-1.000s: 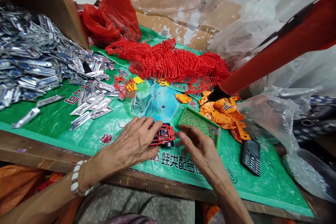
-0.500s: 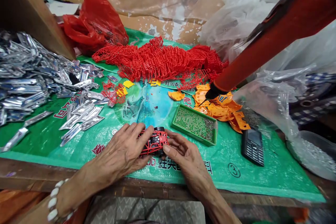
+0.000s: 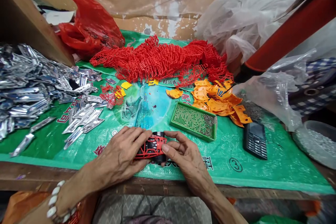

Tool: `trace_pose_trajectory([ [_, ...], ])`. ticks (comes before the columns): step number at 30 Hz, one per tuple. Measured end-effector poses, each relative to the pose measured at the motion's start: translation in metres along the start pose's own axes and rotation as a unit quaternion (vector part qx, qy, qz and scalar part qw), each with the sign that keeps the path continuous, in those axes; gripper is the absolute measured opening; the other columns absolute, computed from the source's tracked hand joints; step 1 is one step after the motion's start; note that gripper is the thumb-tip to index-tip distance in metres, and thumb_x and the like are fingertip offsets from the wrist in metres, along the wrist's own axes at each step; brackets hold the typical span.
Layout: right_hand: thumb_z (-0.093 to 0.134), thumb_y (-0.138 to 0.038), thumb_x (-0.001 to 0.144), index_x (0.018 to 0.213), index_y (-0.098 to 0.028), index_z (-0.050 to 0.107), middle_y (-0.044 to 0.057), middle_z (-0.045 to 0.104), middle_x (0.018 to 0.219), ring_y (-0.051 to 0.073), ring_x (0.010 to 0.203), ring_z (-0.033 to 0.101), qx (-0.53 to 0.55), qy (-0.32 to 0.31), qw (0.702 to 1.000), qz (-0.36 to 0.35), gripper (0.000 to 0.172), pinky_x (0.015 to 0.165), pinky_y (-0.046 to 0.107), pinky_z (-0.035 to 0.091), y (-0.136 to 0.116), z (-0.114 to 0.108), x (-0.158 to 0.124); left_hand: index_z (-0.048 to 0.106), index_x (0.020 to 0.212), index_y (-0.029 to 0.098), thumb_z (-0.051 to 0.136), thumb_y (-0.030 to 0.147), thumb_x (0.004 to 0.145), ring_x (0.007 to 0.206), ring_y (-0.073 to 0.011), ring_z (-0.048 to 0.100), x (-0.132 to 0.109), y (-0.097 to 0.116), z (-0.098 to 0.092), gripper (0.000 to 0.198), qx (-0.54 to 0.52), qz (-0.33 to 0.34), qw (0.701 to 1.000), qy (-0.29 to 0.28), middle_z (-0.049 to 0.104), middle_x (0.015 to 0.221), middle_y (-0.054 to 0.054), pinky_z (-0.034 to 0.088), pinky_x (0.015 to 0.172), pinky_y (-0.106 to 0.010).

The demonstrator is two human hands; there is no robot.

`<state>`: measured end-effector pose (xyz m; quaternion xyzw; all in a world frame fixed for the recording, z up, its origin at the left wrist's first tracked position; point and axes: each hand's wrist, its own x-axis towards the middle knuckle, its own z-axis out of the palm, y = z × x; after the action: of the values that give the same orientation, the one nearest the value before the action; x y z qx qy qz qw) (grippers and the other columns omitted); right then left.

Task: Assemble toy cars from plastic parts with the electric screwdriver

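A small toy car (image 3: 152,146) with a red lattice frame and black wheels rests near the front edge of the green woven sheet (image 3: 262,171). My left hand (image 3: 123,157) covers its left side with fingers curled over the frame. My right hand (image 3: 183,154) grips its right end, thumb and fingers closed on it. A green tray (image 3: 194,120) of tiny metal screws sits just behind my right hand.
A heap of silver foil-like strips (image 3: 31,84) lies at left, a long pile of red lattice frames (image 3: 162,59) at the back, orange plastic pieces (image 3: 217,99) at right. A black keypad phone (image 3: 255,140), a red bag (image 3: 86,24), clear plastic bags (image 3: 275,91) and a red pole (image 3: 288,29) surround them.
My right hand has come onto the toy car and closed on its right end. Both hands have drawn the car slightly toward the table's front edge. The view has shifted.
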<state>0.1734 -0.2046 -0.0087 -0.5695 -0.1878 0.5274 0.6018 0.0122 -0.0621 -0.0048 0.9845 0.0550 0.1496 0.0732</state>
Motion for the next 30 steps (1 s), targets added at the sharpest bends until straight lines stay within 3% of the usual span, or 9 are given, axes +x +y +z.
trace_pose_trajectory([
  [11,0.076,-0.043,0.076,0.116,-0.016,0.059,0.000,0.071,0.079,0.013,0.061,0.066,0.026,0.004,1.000,0.007,0.051,0.073,0.030,0.049,0.008,-0.006,0.001,0.038,0.142,0.018,0.059,0.037,0.098,0.127,-0.0311,0.058,-0.015,-0.012,0.011,0.053,-0.064,-0.019,0.998,-0.011,0.059,0.137,-0.016,0.044,0.111,-0.050],
  [16,0.077,-0.043,0.080,0.118,-0.016,0.060,-0.001,0.068,0.081,0.011,0.062,0.066,0.031,-0.029,0.999,-0.007,0.050,0.072,0.028,0.048,0.009,-0.007,0.000,0.036,0.147,0.021,0.057,0.045,0.099,0.133,-0.0301,0.052,-0.023,-0.017,0.017,0.057,-0.094,-0.046,0.995,-0.007,0.055,0.142,-0.014,0.039,0.116,-0.049],
  [23,0.080,-0.038,0.080,0.124,-0.020,0.064,-0.002,0.066,0.087,0.009,0.067,0.066,0.070,-0.078,0.994,-0.022,0.050,0.068,0.024,0.050,0.007,-0.007,0.001,0.037,0.143,0.028,0.053,0.055,0.099,0.121,-0.0259,0.059,-0.017,-0.019,0.012,0.055,-0.201,-0.065,0.977,0.001,0.058,0.131,-0.009,0.050,0.106,-0.040],
  [30,0.082,-0.037,0.079,0.129,-0.020,0.064,0.000,0.069,0.087,0.007,0.062,0.064,0.070,-0.086,0.994,-0.018,0.056,0.068,0.024,0.050,0.010,-0.007,0.005,0.036,0.146,0.028,0.055,0.050,0.100,0.130,-0.0270,0.052,-0.017,-0.014,-0.001,0.054,-0.152,-0.082,0.985,-0.007,0.052,0.139,-0.010,0.045,0.111,-0.042],
])
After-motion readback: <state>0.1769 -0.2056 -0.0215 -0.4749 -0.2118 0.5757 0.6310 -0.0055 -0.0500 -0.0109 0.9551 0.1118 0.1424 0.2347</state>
